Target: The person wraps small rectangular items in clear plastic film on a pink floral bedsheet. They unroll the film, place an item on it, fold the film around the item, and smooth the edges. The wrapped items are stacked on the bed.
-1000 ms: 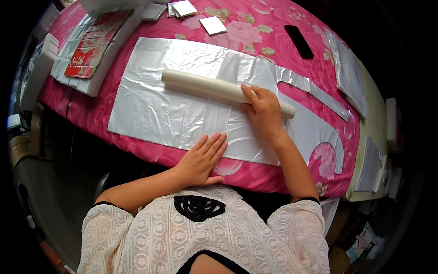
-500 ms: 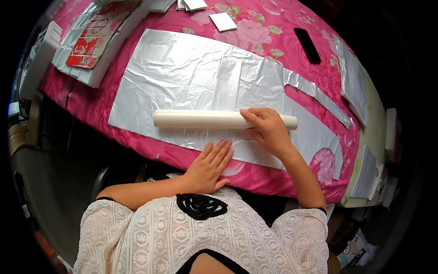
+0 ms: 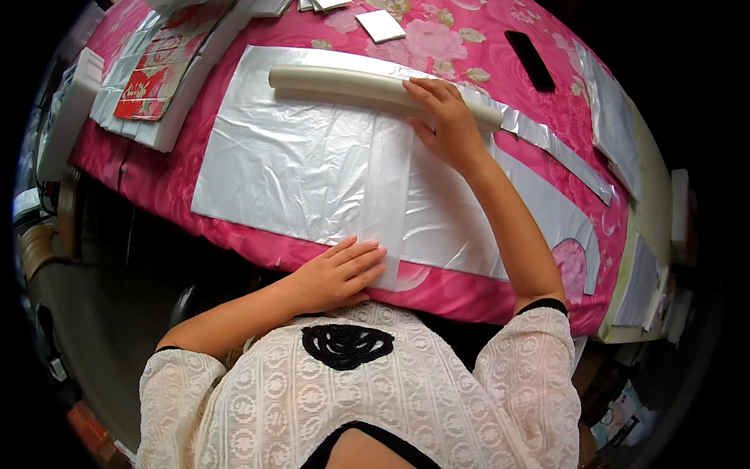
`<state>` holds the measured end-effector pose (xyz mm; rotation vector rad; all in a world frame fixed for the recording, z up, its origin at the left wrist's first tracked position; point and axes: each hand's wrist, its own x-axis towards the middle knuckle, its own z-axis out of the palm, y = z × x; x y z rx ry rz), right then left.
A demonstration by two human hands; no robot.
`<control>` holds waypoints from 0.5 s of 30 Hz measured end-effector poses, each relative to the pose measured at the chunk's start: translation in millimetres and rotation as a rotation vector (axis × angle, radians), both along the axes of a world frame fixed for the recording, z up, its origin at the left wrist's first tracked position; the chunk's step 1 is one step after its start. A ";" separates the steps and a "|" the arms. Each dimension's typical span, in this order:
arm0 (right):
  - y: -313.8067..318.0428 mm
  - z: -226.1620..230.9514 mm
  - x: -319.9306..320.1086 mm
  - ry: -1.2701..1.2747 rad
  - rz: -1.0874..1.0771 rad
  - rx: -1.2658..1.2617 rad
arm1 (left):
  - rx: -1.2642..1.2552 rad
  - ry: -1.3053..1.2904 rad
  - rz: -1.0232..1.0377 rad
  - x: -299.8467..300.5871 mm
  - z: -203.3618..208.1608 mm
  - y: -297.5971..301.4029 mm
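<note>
A shiny silver-white plastic sheet lies flat and wrinkled, with a cut-out curve and strap-like strips at its right end. Along its far edge rests a smooth white tube, lying crosswise. My right hand grips the tube right of its middle, fingers over the top and thumb on the near side. Flat at the sheet's near edge is my left hand, fingers stretched out and holding nothing. Beside its fingertips, a paler, translucent band runs down the sheet and past its near edge.
The table has a pink flowered cloth. A black phone lies far right, near folded silvery sheets. At far left are white foam blocks with a red printed piece on them. A white square card sits at the back.
My right hand has moved the white tube away from me, from the sheet's near part to its far edge. My left hand has shifted slightly toward me and left.
</note>
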<state>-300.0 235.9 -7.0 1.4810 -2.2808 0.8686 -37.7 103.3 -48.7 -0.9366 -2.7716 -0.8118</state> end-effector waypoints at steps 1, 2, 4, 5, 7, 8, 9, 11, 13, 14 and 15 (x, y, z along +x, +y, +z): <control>7.0 0.9 13.0 -0.078 0.077 0.053 | 0.009 0.024 -0.004 1.8 -2.4 -2.1; 15.3 0.8 29.1 -0.157 0.156 0.106 | 0.018 0.047 -0.006 3.6 -4.9 -3.9; 31.0 2.6 62.0 -0.266 0.286 0.211 | 0.055 0.091 -0.013 2.8 -1.5 -4.4; 36.9 2.7 75.6 -0.296 0.344 0.260 | 0.054 0.113 -0.015 2.8 -2.8 -4.9; 46.1 -4.7 96.8 -0.276 0.382 0.265 | 0.051 0.158 -0.025 1.9 -4.2 -5.6; 49.1 -7.4 102.7 -0.265 0.399 0.267 | 0.030 0.169 -0.040 0.3 -2.8 -6.9; 51.0 -7.9 105.4 -0.254 0.390 0.275 | 0.009 0.179 -0.054 -1.4 0.2 -8.9; 52.5 -8.3 108.0 -0.226 0.369 0.286 | 0.051 0.184 -0.062 -4.7 2.0 -10.1; 50.3 -6.4 108.7 -0.256 0.353 0.269 | 0.179 0.168 -0.041 -7.3 1.5 -8.0; 48.9 -6.1 109.5 -0.271 0.346 0.260 | 0.282 0.133 -0.030 -9.1 2.8 -8.2; 47.9 -8.1 110.7 -0.277 0.324 0.234 | 0.385 0.098 -0.018 -11.4 5.7 -9.1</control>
